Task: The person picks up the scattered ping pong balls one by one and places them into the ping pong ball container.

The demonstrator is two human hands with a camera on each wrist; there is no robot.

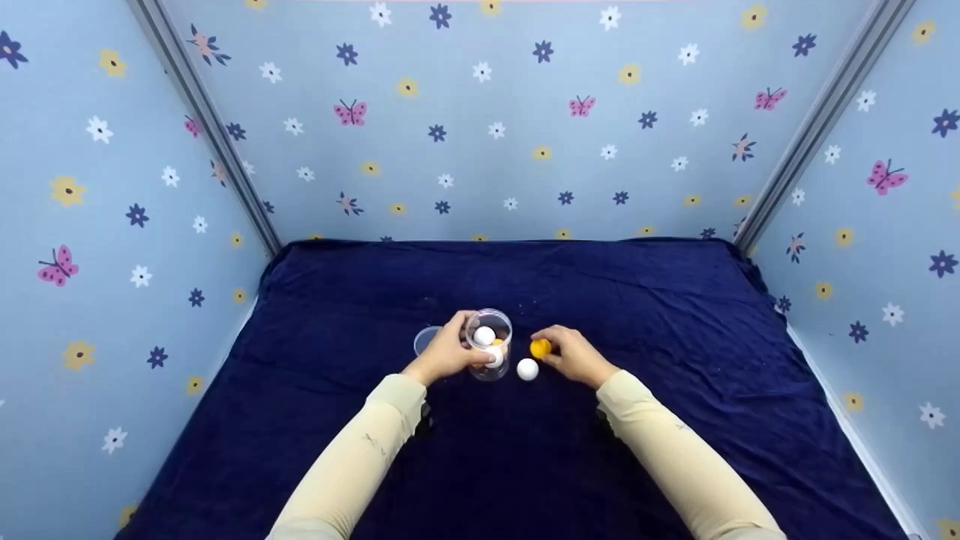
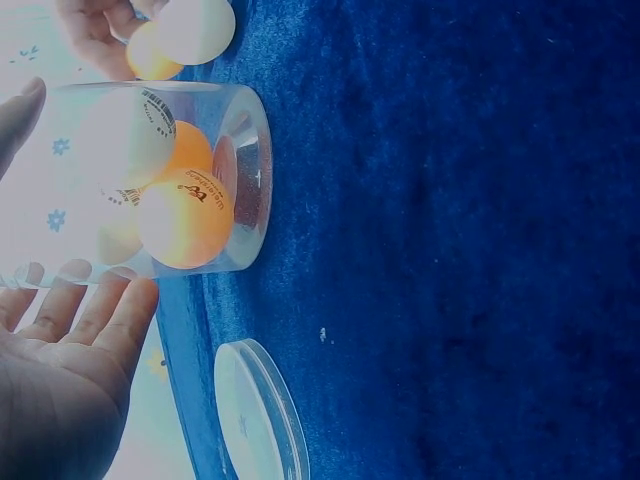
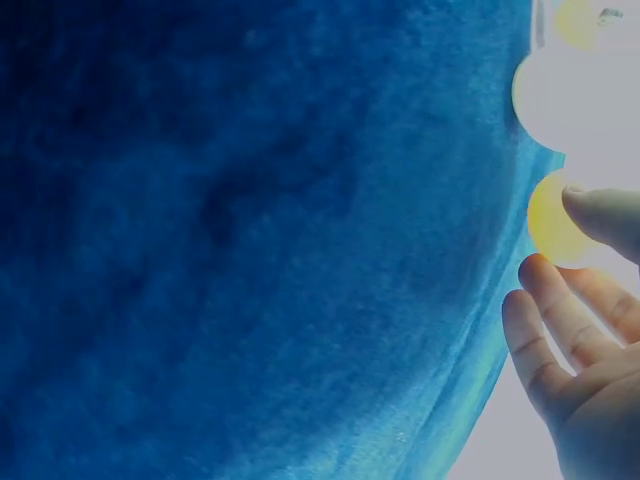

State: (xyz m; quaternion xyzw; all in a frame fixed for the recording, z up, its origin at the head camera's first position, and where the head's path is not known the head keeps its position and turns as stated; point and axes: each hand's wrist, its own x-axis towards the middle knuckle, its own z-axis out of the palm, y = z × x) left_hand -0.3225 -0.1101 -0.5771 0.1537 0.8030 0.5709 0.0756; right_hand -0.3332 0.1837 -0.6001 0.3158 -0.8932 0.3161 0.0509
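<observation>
My left hand point(image 1: 444, 352) grips a clear plastic jar point(image 1: 491, 373) that stands upright on the cloth, thumb on the near side and fingers on the far side. Inside it are several white and orange table tennis balls; printed lettering shows on an orange one point(image 2: 187, 222) in the left wrist view. To the right of the jar, my right hand point(image 1: 581, 360) pinches an orange table tennis ball point(image 1: 540, 349) between thumb and fingers. A loose white table tennis ball point(image 1: 527, 369) lies between the jar and that hand.
A round clear lid point(image 1: 424, 340) lies on the cloth left of the jar, partly behind the left hand. Dark blue velvety cloth point(image 1: 660, 450) covers the table. Walls with a flower and butterfly print point(image 1: 517, 90) stand behind and at both sides.
</observation>
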